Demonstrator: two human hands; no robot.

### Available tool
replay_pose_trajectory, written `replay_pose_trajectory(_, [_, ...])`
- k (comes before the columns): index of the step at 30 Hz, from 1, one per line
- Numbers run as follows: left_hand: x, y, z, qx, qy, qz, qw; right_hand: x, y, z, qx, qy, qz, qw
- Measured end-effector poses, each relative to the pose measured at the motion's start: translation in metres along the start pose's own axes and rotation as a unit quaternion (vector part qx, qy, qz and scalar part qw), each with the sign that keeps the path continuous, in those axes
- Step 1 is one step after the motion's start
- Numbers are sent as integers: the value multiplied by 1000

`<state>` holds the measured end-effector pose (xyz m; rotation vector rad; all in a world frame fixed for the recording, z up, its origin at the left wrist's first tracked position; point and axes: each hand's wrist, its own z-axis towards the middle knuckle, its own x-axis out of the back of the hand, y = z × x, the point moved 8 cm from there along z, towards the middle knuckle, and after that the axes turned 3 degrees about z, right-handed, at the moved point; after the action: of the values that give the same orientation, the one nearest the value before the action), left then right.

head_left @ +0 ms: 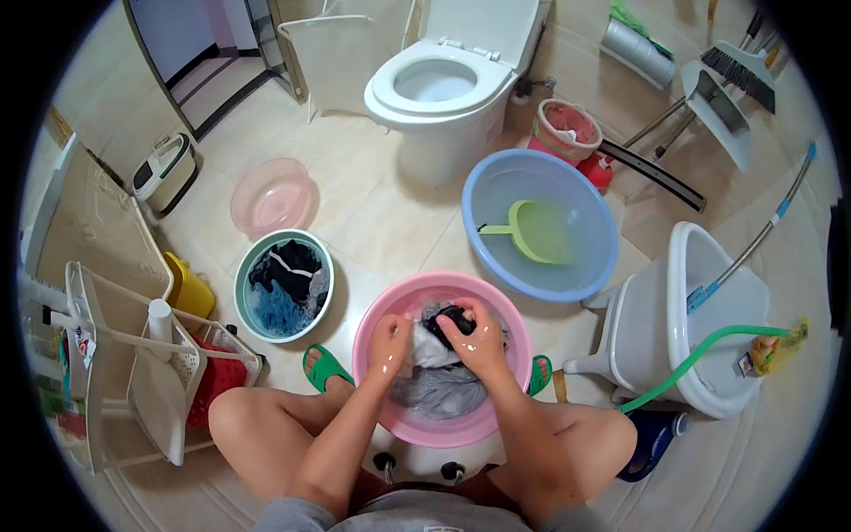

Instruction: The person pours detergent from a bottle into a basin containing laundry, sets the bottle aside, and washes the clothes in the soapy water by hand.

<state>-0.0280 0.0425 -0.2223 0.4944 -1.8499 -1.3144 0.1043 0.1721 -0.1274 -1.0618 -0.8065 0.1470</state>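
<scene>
Both my hands are over a pink basin (361, 337) between my feet, with wet laundry and water in it. My right hand (477, 341), wet with suds, grips a bunched black cloth (441, 326). Beside it my left hand (390, 344) is closed, fingers curled at the edge of a white cloth (433, 351); its fingertips are partly hidden. Below both hands a soaked grey cloth (441, 393) lies in the water. Whether the black and white parts belong to one garment I cannot tell.
A teal basin (241, 288) of dark clothes stands left, near a pink translucent basin (275, 197). Ahead right, a blue basin (474, 253) holds water and a green dipper (538, 232). A toilet (443, 115), white tub (675, 328), green hose (687, 372) and shelf rack (111, 355) surround me.
</scene>
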Motion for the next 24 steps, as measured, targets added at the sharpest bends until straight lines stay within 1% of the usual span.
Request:
replay_pose_trajectory(2, [6, 4, -14, 100, -34, -73, 992, 11, -3, -14, -142, 0, 103, 984])
replay_pose_trajectory(3, [7, 4, -17, 96, -33, -74, 992, 11, -7, -24, -115, 20, 112, 987])
replay_pose_trajectory(4, [6, 3, -22, 94, -54, -3, 994, 2, -7, -37, -126, 7, 102, 987])
replay_pose_trajectory(5, [3, 0, -28, 92, -75, 69, 991, -7, -9, -50, -131, -45, 80, 987])
replay_pose_trajectory(6, [-1, -8, -34, 89, -74, 68, 991, -15, -9, -61, -135, -96, 57, 984])
replay_pose_trajectory(7, [0, -8, -39, 16, -23, 167, 985, -18, -5, -70, -134, -95, 57, 985])
replay_pose_trajectory(8, [-2, -6, -43, -57, 27, 264, 962, -23, 4, -78, -128, -103, -24, 986])
replay_pose_trajectory(9, [-9, -11, -48, -4, -25, 257, 966, -23, 1, -78, -121, -112, -105, 981])
replay_pose_trajectory(10, [-13, -13, -50, -2, -26, 257, 966, -22, -1, -75, -122, -113, -105, 980])
replay_pose_trajectory(12, [-23, 1, -57, -121, -9, 382, 916, -14, -5, -67, -121, -123, -309, 935])
replay_pose_trajectory(13, [-31, -17, -52, -77, -60, 364, 926, -25, 18, -69, -136, -157, -277, 938])
replay_pose_trajectory(14, [-32, -16, -48, -78, -60, 364, 926, -30, 30, -68, -135, -156, -277, 938])
replay_pose_trajectory(16, [-36, -11, -41, -101, -71, 420, 899, -41, 50, -69, -129, -175, -276, 936])
replay_pose_trajectory(17, [-38, -14, -37, -101, -70, 419, 899, -43, 58, -65, -128, -175, -276, 936])
replay_pose_trajectory(19, [-44, -24, -31, -90, -108, 415, 899, -52, 70, -60, -130, -209, -281, 928])
replay_pose_trajectory(20, [-46, -26, -26, -91, -110, 416, 898, -54, 75, -56, -131, -209, -280, 928])
replay_pose_trajectory(22, [-52, -39, -20, -15, -187, 433, 882, -62, 85, -51, -140, -244, -292, 914])
replay_pose_trajectory(23, [-53, -37, -15, -13, -190, 434, 881, -65, 89, -47, -143, -245, -291, 914])
replay_pose_trajectory(24, [-55, -41, -13, 23, -223, 416, 881, -68, 92, -44, -148, -254, -287, 912])
